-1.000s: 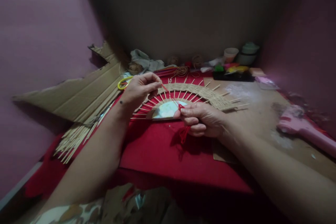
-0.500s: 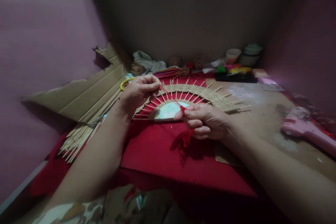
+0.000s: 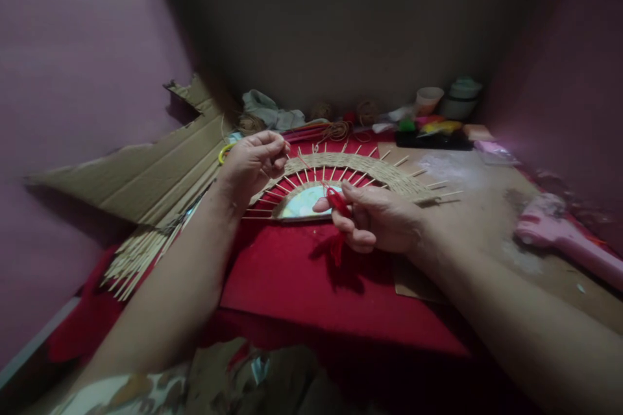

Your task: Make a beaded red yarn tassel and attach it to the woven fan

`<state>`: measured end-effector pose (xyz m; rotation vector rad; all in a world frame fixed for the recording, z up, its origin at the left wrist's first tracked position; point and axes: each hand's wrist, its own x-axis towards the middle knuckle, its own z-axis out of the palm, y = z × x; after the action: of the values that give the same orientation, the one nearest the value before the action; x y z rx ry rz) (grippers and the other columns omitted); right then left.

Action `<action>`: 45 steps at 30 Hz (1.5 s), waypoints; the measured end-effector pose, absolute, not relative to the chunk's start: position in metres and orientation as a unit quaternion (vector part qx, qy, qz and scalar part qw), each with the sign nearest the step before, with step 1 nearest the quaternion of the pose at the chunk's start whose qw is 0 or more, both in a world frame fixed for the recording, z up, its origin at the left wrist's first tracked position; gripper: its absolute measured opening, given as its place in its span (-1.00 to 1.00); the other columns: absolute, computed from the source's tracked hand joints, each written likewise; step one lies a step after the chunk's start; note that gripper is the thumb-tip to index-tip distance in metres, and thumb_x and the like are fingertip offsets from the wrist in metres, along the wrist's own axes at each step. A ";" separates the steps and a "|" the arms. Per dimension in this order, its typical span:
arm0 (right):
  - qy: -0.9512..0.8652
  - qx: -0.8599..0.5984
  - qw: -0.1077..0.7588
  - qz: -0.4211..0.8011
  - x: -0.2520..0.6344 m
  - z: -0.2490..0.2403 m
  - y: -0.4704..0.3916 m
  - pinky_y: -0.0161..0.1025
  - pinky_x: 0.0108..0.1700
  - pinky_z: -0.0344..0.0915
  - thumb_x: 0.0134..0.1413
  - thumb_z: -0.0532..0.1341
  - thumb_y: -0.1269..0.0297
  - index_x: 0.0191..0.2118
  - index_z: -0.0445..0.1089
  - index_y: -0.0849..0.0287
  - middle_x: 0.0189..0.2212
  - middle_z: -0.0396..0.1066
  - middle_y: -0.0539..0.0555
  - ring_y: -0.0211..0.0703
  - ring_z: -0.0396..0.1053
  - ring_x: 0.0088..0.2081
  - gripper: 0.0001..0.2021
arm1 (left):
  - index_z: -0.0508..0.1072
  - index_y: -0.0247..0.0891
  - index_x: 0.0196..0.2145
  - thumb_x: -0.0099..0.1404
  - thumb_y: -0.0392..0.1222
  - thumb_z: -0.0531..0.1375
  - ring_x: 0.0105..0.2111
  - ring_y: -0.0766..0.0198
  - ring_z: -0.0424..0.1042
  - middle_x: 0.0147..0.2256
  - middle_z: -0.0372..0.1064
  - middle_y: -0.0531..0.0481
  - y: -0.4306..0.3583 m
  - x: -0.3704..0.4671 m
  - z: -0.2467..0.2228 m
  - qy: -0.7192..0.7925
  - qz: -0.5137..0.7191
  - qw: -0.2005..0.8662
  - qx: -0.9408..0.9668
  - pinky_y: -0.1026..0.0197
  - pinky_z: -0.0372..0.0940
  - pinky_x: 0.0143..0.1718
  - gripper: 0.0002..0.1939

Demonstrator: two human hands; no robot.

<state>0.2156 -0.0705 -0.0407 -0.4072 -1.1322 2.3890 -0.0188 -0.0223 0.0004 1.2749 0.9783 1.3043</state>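
Note:
A pinch of my left hand, thumb against forefinger, has the end of a thin red yarn strand. That strand slants down to a small bundle of red yarn in my right hand. There the thumb is lifted a little, and loops of yarn rest among the loosely curled fingers and hang below. Behind both hands lies a half-round frame of thin sticks with a woven twine band. At its centre is a shiny half-circle, partly hidden by my right fingers.
Red cloth covers the table's front. Left are cardboard, a bundle of sticks and a yellow-handled tool. A pink glue gun lies right. Twine, a cup and a dark tray line the back.
The right thumb has lifted and its grip on the red yarn has loosened, with the bundle spreading between the fingers. My left hand keeps its pinch. The whole view has shifted slightly.

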 end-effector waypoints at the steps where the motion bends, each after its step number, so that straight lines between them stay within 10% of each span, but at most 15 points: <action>1: -0.419 -0.149 0.232 0.865 0.216 -0.040 -0.071 -0.38 -0.66 0.14 0.24 0.14 0.07 -0.09 0.39 0.29 -0.55 0.38 -0.03 -0.40 0.13 -0.72 -0.65 | 0.38 -0.30 -0.49 0.10 -0.34 0.25 -0.64 0.50 0.22 -0.50 0.34 0.06 -0.023 -0.018 0.001 0.408 0.547 0.505 0.529 0.38 0.08 -0.65 -0.91; 13: -0.474 -0.152 0.231 0.836 0.218 -0.037 -0.070 -0.39 -0.71 0.08 0.19 0.18 0.05 -0.04 0.29 0.22 -0.28 0.55 0.19 -0.42 0.15 -0.73 -0.64 | 0.47 -0.23 -0.51 0.16 -0.31 0.25 -0.61 0.46 0.16 -0.51 0.34 0.04 -0.039 -0.002 0.048 0.360 0.581 0.428 0.592 0.31 0.13 -0.60 -0.90; 23: -0.448 -0.179 0.247 0.841 0.224 -0.036 -0.068 -0.48 -0.72 -0.16 0.19 0.23 0.20 -0.24 0.41 0.30 -0.71 0.15 -0.15 -0.51 -0.15 -0.74 -0.78 | 0.46 -0.32 -0.52 0.07 -0.30 0.28 -0.68 0.45 0.19 -0.67 0.25 0.07 -0.049 -0.001 0.046 0.424 0.526 0.444 0.589 0.33 0.00 -0.68 -0.93; 45: -0.431 -0.247 0.256 0.829 0.224 -0.040 -0.063 -0.49 -0.73 -0.24 0.26 0.10 0.36 -0.34 0.40 0.29 -0.76 -0.08 -0.23 -0.47 -0.33 -0.72 -0.81 | 0.41 -0.38 -0.57 0.11 -0.51 0.15 -0.58 0.49 0.39 -0.47 0.48 -0.12 -0.052 0.008 0.015 0.411 0.600 0.576 0.373 0.52 0.24 -0.63 -0.83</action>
<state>0.2240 -0.0633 -0.0395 -0.6718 -1.1696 2.2514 0.0081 -0.0524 0.0152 0.8725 0.9633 1.4058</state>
